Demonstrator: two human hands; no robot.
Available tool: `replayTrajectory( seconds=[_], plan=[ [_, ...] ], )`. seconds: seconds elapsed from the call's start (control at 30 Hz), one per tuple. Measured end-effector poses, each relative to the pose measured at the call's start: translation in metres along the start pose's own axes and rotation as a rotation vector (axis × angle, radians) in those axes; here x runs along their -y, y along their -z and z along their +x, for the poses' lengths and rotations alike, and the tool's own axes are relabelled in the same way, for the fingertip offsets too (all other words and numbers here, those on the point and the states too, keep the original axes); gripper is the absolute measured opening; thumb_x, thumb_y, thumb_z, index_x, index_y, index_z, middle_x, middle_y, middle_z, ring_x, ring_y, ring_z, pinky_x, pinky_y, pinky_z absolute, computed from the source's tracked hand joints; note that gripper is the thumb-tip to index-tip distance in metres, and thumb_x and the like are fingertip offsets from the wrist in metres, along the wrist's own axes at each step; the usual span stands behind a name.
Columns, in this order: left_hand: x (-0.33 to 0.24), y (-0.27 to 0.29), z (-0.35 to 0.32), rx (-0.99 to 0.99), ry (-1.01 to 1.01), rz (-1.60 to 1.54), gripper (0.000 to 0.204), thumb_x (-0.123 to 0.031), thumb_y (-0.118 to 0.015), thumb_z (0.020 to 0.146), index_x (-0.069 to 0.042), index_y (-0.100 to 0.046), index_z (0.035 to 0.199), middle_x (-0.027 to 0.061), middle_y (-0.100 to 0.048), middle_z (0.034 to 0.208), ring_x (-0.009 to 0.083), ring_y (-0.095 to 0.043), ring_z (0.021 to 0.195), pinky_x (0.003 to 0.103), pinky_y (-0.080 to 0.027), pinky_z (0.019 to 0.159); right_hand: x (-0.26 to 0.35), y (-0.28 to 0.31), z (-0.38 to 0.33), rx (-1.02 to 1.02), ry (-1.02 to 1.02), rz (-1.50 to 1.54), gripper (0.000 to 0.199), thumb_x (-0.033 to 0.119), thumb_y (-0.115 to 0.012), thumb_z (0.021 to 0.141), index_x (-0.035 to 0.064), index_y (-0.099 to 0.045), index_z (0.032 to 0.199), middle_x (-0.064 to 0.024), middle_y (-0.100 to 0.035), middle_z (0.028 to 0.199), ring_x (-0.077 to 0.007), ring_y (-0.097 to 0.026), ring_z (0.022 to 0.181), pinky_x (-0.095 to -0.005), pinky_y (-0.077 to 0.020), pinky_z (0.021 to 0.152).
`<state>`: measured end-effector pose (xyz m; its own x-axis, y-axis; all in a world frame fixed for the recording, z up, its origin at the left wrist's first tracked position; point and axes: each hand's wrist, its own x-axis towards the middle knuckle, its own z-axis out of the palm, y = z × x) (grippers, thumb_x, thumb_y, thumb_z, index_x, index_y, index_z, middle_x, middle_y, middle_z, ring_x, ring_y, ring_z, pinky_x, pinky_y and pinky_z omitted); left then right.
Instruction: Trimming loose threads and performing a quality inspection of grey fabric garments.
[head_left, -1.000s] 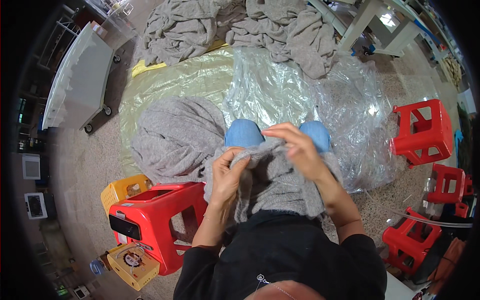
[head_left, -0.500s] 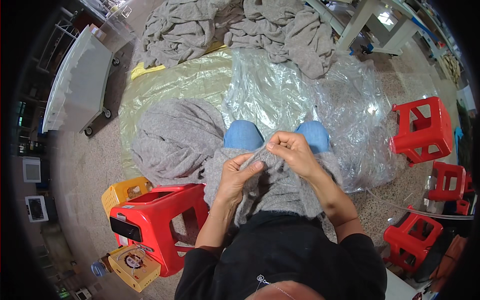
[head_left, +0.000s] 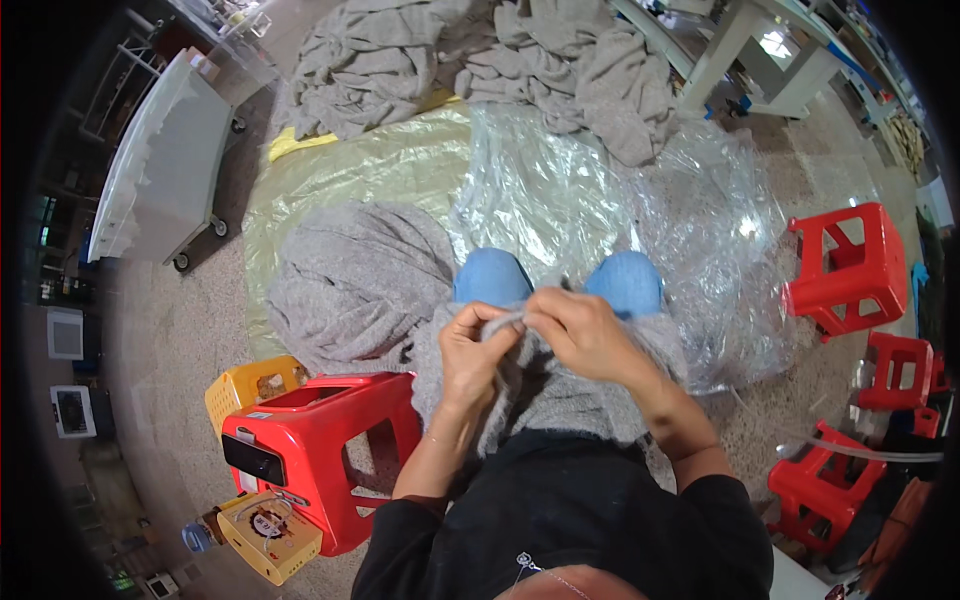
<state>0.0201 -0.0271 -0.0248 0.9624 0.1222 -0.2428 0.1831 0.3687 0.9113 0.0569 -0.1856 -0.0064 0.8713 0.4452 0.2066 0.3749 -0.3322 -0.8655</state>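
Observation:
A grey knitted garment (head_left: 590,405) lies across my lap, over the blue trouser legs. My left hand (head_left: 473,350) pinches a fold of it between thumb and fingers. Close beside it, my right hand (head_left: 578,330) grips the same raised edge, its fingertips almost touching the left ones. Whether a thread or anything small sits between the fingertips is too small to tell. To the left of my knees rests a rounded heap of the same grey knitwear (head_left: 355,280).
A red stool (head_left: 285,440) at my left bears a phone (head_left: 253,457); a yellow box (head_left: 270,535) is beside it. More grey knitwear (head_left: 370,70) is piled ahead on plastic sheeting (head_left: 540,190). Red stools (head_left: 848,270) stand at right, a wheeled white cart (head_left: 165,165) far left.
My right hand has come lower and turned inward, closing up to the left hand. The knit between them is bunched instead of stretched. The view has shifted slightly.

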Motion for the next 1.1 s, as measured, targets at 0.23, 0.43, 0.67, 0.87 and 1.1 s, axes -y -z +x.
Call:
replayTrajectory(
  seconds=[0.23, 0.43, 0.67, 0.87, 1.1],
  plan=[
    [0.011, 0.000, -0.002, -0.084, -0.049, -0.063, 0.014, 0.010, -0.061, 0.071, -0.001, -0.060, 0.081, 0.0016, -0.061, 0.080, 0.0073, -0.056, 0.074, 0.021, -0.045, 0.067, 0.010, 0.000, -0.003, 0.024, 0.245, -0.338, 0.008, 0.004, -0.056, 0.079, 0.0061, -0.053, 0.087, -0.0116, -0.053, 0.075, -0.0339, -0.057, 0.061, -0.0413, -0.0430, 0.050],
    [0.003, 0.011, -0.003, 0.035, -0.178, 0.123, 0.017, 0.004, -0.062, 0.073, 0.000, -0.065, 0.089, -0.0001, -0.062, 0.081, 0.0044, -0.053, 0.072, 0.019, -0.043, 0.065, 0.016, 0.008, 0.002, 0.130, 0.275, -0.381, 0.012, 0.004, -0.056, 0.078, 0.0083, -0.051, 0.088, -0.0093, -0.051, 0.073, -0.0324, -0.056, 0.057, -0.0424, -0.0425, 0.047],
    [0.007, 0.008, -0.005, -0.001, -0.177, 0.240, 0.017, 0.003, -0.063, 0.074, 0.001, -0.068, 0.089, 0.0030, -0.067, 0.082, 0.0055, -0.057, 0.072, 0.019, -0.046, 0.064, 0.016, 0.010, 0.006, 0.183, 0.305, -0.383, 0.009, 0.003, -0.056, 0.080, 0.0058, -0.053, 0.088, -0.0106, -0.056, 0.076, -0.0327, -0.057, 0.061, -0.0401, -0.0418, 0.049],
    [-0.009, 0.012, -0.001, 0.083, -0.049, 0.095, 0.016, 0.008, -0.063, 0.072, 0.002, -0.067, 0.086, 0.0072, -0.067, 0.087, 0.0103, -0.061, 0.081, 0.021, -0.048, 0.072, 0.015, 0.011, 0.007, 0.056, 0.301, -0.209, 0.007, 0.000, -0.059, 0.080, 0.0033, -0.055, 0.085, -0.0119, -0.057, 0.074, -0.0323, -0.058, 0.062, -0.0372, -0.0430, 0.049],
    [0.008, 0.007, 0.002, -0.027, -0.106, 0.009, 0.014, 0.009, -0.061, 0.072, 0.003, -0.066, 0.085, 0.0086, -0.067, 0.086, 0.0101, -0.061, 0.076, 0.022, -0.048, 0.070, 0.011, 0.003, 0.007, 0.072, 0.330, -0.237, 0.009, 0.000, -0.060, 0.079, 0.0028, -0.055, 0.085, -0.0121, -0.056, 0.072, -0.0321, -0.058, 0.060, -0.0371, -0.0427, 0.048]
  ],
)
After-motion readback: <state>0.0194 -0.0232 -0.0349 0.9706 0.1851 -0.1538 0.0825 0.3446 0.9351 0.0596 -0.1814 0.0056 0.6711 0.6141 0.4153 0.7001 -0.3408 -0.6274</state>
